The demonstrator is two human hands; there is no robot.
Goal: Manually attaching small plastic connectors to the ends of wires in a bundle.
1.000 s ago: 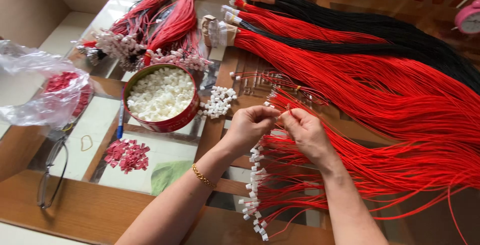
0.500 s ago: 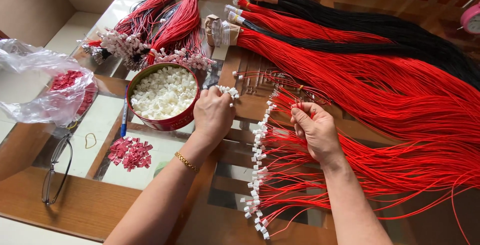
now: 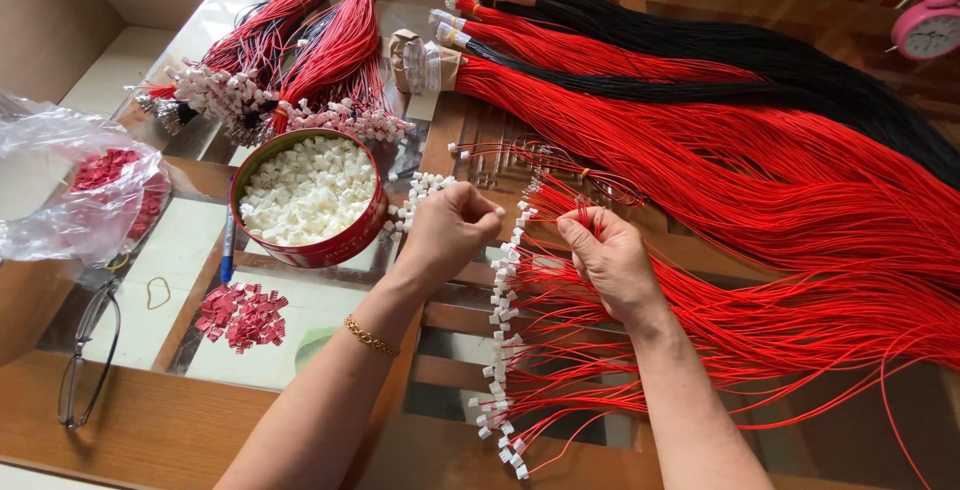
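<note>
A big glass and wood counter [image 3: 150, 430] holds everything here. The biggest thing on it is a wide spread of long red wires [image 3: 760, 180], with a band of black wires [image 3: 760, 60] lying along its far side. More red wire bundles [image 3: 330, 40] lie at the far left, with small white plugs at their ends.

Next comes a clear plastic bag [image 3: 70, 190] at the left edge. It has little red pieces inside. Beside it stands a round red tin [image 3: 310, 200], open on top and full of small white plugs. A few loose white plugs [image 3: 415, 200] lie just beside the tin.

The left hand [image 3: 450, 230] is curled shut, fingertips pinched together near those loose plugs; I cannot tell what it pinches. The right hand [image 3: 605, 260] is closed on a bunch of thin red wires [image 3: 560, 390] that fan out toward the near edge, each ending in a white plug.

A small heap of red pieces [image 3: 240, 312] lies near the tin. Glasses [image 3: 85, 360], a blue pen [image 3: 228, 245] and a pink clock [image 3: 930, 25] sit around the edges.
</note>
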